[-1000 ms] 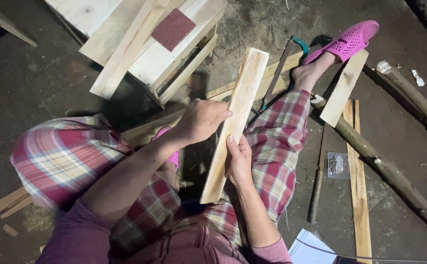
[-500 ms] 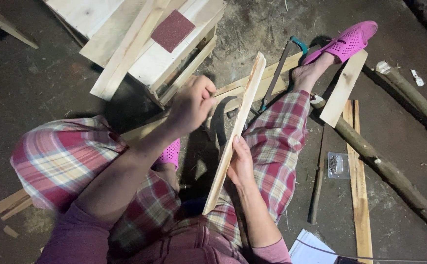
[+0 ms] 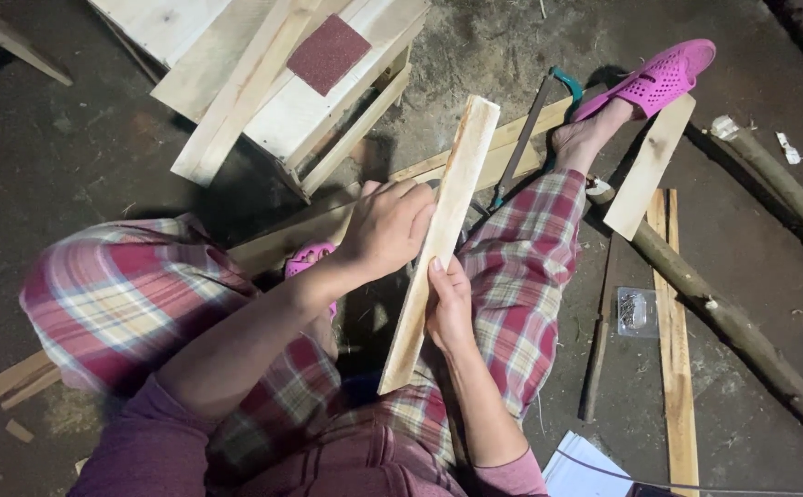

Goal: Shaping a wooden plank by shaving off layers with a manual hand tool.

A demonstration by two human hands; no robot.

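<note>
**Both hands on a pale wooden slat, seated on a dark floor**

At far left, the ends of some short wood strips [image 3: 17,379] poke out from under a plaid-trousered knee; the rest is hidden by the leg. Above, a stack of pale boards [image 3: 236,83] runs off the top edge, with a dark red sheet of sandpaper [image 3: 329,52] lying flat on it.

Near the middle, the left hand [image 3: 385,230] lies over the left edge of a long wooden slat [image 3: 441,241], fingers curled against its face; its grip is closed on the slat, though the thumb is out of sight. The slat runs steeply from the lap up toward the boards, its lower end resting against the thigh. The right hand [image 3: 449,304] holds the slat from the other side, lower down, thumb on the face and fingers hidden behind it.

Further right, a handsaw with a green handle [image 3: 535,120] lies partly under the slat and leg. A pink clog [image 3: 652,78] sits on the outstretched foot. Beside it lie a short plank [image 3: 650,166], a rough branch [image 3: 742,322], and a small clear bag [image 3: 636,311] whose contents are hard to make out. White paper [image 3: 585,469] is cut off at the bottom edge.
</note>
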